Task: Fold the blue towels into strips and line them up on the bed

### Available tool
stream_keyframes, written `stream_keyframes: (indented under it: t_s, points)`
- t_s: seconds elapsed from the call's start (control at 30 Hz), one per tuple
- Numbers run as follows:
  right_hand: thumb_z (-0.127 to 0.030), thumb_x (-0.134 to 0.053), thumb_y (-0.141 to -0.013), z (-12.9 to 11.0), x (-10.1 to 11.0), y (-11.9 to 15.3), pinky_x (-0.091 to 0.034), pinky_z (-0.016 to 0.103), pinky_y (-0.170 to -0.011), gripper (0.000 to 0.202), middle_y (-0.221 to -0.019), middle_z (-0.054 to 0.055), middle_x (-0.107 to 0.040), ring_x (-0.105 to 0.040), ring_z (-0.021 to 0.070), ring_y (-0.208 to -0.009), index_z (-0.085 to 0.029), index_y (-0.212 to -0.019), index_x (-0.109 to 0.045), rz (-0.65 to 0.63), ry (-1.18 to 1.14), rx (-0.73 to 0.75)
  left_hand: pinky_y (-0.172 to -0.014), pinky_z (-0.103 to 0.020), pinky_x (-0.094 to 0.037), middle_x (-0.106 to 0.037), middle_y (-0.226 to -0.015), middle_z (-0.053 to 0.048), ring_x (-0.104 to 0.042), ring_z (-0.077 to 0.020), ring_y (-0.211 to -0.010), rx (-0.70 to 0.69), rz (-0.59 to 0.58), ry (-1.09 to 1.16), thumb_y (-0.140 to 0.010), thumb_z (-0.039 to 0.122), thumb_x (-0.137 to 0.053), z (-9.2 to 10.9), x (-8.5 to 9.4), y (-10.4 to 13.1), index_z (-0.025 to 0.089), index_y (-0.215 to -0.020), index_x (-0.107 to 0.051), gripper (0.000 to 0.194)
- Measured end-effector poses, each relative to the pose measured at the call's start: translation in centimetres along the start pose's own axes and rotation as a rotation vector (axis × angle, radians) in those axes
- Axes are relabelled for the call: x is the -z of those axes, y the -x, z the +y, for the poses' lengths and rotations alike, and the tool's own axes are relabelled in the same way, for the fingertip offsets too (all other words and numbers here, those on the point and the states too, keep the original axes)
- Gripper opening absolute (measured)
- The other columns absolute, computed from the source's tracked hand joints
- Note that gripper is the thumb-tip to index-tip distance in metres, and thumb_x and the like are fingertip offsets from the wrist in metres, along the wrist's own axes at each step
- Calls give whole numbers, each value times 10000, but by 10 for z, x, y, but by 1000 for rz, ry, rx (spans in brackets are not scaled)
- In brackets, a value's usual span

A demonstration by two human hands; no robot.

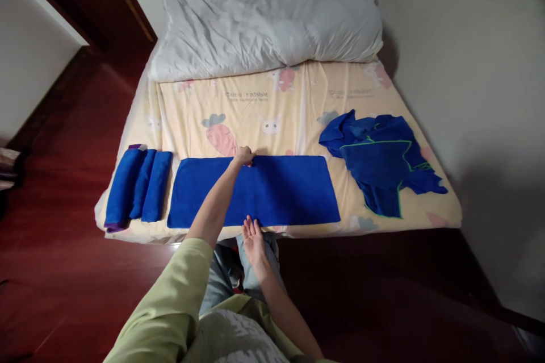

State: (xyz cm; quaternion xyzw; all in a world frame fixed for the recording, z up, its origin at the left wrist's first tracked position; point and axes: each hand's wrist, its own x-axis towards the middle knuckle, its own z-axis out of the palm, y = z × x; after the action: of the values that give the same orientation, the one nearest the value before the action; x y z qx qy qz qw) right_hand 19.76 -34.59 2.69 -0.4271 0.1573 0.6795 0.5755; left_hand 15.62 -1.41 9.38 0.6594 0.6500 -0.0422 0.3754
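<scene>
A blue towel (293, 190) lies spread flat as a long rectangle near the bed's front edge. My left hand (244, 155) is at the middle of its far edge, fingers closed together there; whether cloth is pinched is too small to tell. At the near edge, my right hand (254, 238) has its palm up and fingers stretched, the fingertips touching or just over the cloth. Several rolled or folded blue towels (156, 187) lie side by side to the left. On the right is a crumpled heap of blue cloths (374, 153) with green edging.
The bed (255, 119) has a yellow patterned sheet. A bunched grey-white quilt (272, 16) covers its far end. A white wall (477, 67) stands at the right, and dark red floor (76, 181) shows at the left and in front.
</scene>
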Motion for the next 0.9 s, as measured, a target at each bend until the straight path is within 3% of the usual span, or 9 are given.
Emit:
stream_keyframes:
  t_s: [0.2, 0.43, 0.57, 0.9]
  points:
    - [-330, -638, -919, 1, 1, 1, -517, 440, -1154, 182, -1307, 90, -719, -639, 209, -1313, -227, -1025, -744, -9, 9, 19, -709, -210, -536, -778, -832, -118, -725, -151, -683, 9, 68, 81, -1038, 277, -448, -5, -7, 3, 86, -988, -735, 349]
    - [-339, -644, -904, 2, 1, 4, -538, 443, -1111, 188, -1351, 89, -695, -640, 225, -1310, -230, -1027, -735, -26, 18, 8, -684, -253, -554, -733, -693, -121, -698, -183, -613, 8, 20, 78, -1001, 365, -570, -11, -13, 1, 92, -820, -737, 368]
    - [-374, -632, -908, 3, 2, 3, -511, 446, -1129, 234, -1355, 97, -698, -656, 217, -1286, -217, -1049, -733, -33, 45, 16, -676, -260, -565, -731, -676, -97, -686, -171, -580, 6, -9, 106, -979, 297, -588, -13, -13, 3, 109, -787, -734, 305]
    - [-389, -681, -864, 1, 3, 12, -547, 422, -1063, 237, -1335, 109, -713, -707, 232, -1178, -216, -1019, -728, -28, 108, 47, -616, -198, -537, -762, -765, -77, -708, -147, -650, -19, 96, 205, -952, 243, -558, -9, -2, 22, 128, -812, -732, 251]
